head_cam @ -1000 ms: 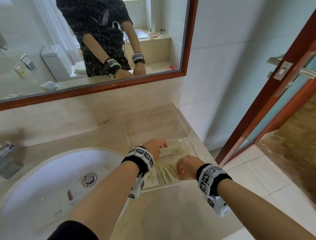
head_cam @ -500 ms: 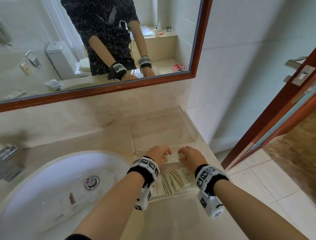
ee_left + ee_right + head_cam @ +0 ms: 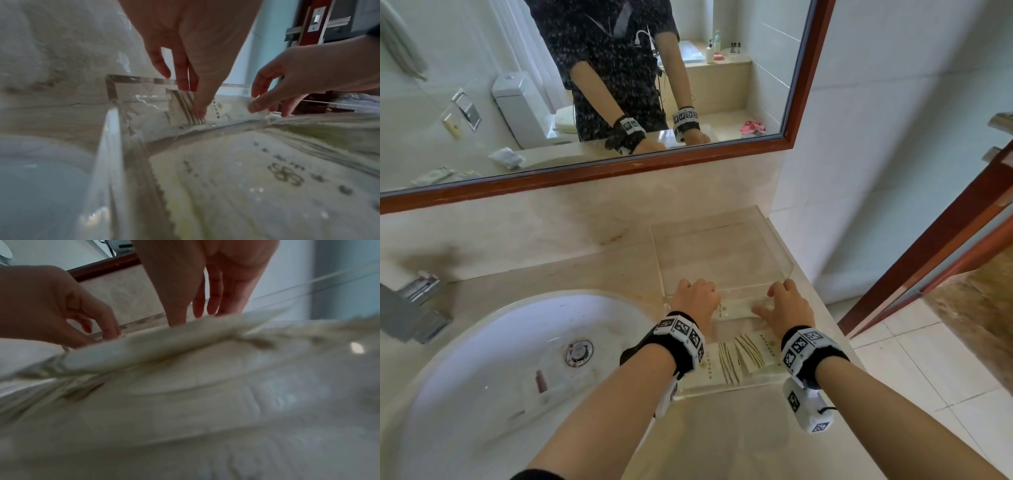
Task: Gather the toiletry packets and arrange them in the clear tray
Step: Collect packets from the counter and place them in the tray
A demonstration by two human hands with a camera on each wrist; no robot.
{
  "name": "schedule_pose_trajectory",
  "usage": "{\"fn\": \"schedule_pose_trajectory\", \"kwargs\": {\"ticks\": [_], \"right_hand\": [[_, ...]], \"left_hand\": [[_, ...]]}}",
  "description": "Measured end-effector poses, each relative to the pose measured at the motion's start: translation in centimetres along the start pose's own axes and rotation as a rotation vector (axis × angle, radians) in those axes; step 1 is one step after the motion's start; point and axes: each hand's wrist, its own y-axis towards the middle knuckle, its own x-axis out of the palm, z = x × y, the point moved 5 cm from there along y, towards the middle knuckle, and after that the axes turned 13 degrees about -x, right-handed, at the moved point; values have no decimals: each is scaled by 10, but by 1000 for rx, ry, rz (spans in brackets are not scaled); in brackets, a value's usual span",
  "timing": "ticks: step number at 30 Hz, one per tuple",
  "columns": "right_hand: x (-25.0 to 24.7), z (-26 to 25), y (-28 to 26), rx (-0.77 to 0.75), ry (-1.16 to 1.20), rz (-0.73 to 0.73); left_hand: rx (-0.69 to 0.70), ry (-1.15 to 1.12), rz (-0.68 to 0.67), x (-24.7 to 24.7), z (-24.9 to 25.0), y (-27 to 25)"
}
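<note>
While under hands (image 3: 697, 298), packet (image 3: 736, 305) near sink (image 3: 482, 359).

On counter (image 3: 551, 270), clear tray (image 3: 715, 253) right of sink (image 3: 482, 359), packets (image 3: 736, 356) in its near end, mirror (image 3: 482, 85) behind.

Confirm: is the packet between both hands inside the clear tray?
Inside: the packet sits within the clear tray walls, left hand and right hand pinching its ends.

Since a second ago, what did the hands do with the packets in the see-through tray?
The right hand moved from the striped packets to the long packet, then slid rightward to its end. The left hand stayed on the other end. The clear tray stayed put.
</note>
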Motion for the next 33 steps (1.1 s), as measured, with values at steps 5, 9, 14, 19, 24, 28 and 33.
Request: {"fn": "schedule_pose_trajectory", "kwargs": {"ticks": [5, 9, 14, 19, 24, 28, 33], "right_hand": [[3, 0, 2, -79, 88, 5], [5, -3, 1, -139, 123, 18], [-2, -3, -1, -175, 127, -3], [-3, -16, -15, -239, 27, -155], [21, -35, -31, -371, -191, -425], [26, -33, -38, -383, -258, -461], [17, -19, -44, -298, -265, -448]], "left_hand": [[-94, 15, -34, 2, -17, -1], [-131, 14, -88, 4, -27, -7], [-127, 64, -97, 1, -32, -12], [-133, 121, -73, 1, -38, -21], [-154, 135, -60, 3, -39, -30], [-164, 136, -50, 4, -41, -34], [-173, 138, -36, 3, -40, -40]]}}
